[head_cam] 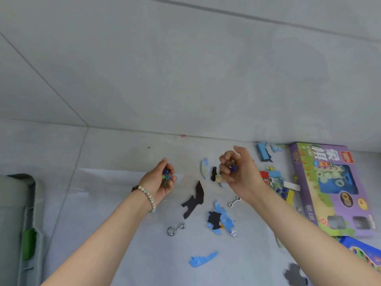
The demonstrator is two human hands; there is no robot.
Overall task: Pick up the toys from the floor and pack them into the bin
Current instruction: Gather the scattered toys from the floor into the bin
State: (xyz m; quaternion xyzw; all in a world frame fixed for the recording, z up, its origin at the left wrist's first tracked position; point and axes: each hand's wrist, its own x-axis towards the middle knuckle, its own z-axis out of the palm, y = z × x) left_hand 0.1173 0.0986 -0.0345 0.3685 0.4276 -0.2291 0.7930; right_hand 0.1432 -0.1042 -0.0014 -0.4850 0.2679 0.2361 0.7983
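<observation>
Several marbles (166, 174) clutched in our left hand (157, 183), one pinched in our right hand (237, 175); a loosened grip could spill them before the eight-o'clock bin (12, 203).

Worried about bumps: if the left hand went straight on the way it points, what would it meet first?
Likely nothing: the left hand, holding marbles, points forward and right over bare floor. The blue piece lies off that line; depth is unclear.

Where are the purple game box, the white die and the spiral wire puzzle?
purple game box (332, 195), head view, middle of its printed front
white die (233, 233), head view, its dotted top
spiral wire puzzle (176, 227), head view, where its loops join
</observation>
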